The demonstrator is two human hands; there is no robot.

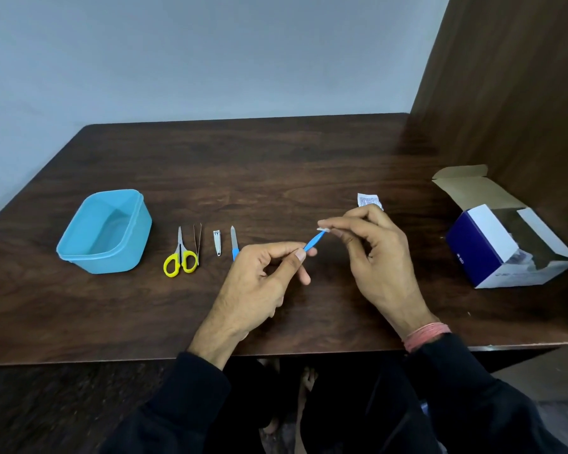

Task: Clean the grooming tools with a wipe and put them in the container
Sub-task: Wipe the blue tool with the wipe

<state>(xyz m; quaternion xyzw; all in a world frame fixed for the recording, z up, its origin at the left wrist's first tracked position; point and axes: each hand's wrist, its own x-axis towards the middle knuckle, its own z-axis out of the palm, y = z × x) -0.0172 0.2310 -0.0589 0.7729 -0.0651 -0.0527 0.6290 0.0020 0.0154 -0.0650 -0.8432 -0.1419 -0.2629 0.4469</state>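
Now slim blue tool [314,241], wipe-tipped [324,229]

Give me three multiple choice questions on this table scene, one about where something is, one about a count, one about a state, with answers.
1. Where is the blue container?
A. Left of the scissors
B. Beside the cardboard box
C. In the person's lap

2. How many tools lie on the table between the container and the hands?
A. Two
B. Four
C. Six

3. What is the right hand doing?
A. Resting flat on the table
B. Pinching a wipe on the tip of the blue tool
C. Reaching into the box

Answers: 1 A, the container sits at the left end of the row. 2 B, scissors, tweezers, nail clipper and nail file. 3 B, the left hand holds the tool's other end.
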